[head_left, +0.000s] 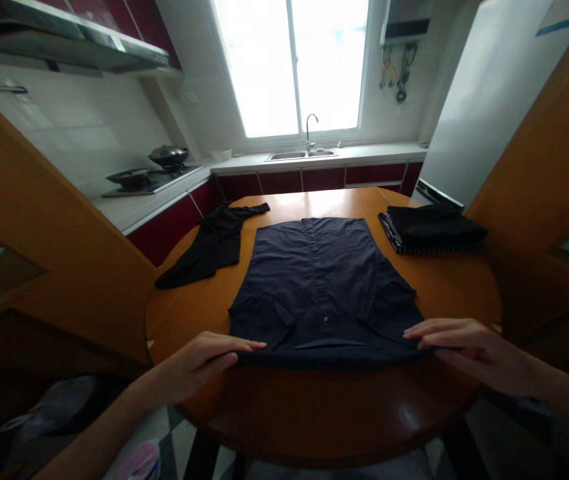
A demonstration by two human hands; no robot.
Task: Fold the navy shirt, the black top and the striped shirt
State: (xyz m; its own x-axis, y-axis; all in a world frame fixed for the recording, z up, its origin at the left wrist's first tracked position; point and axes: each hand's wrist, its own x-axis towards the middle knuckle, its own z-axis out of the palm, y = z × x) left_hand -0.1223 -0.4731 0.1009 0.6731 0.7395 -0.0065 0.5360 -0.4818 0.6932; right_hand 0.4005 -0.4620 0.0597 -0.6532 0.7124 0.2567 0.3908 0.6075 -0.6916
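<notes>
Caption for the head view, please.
Both hands, left and right, press the near edge of a dark shirt on a round wooden table.

Bright window (292, 63) above sink (302, 155); round wooden table (324, 407).
</notes>
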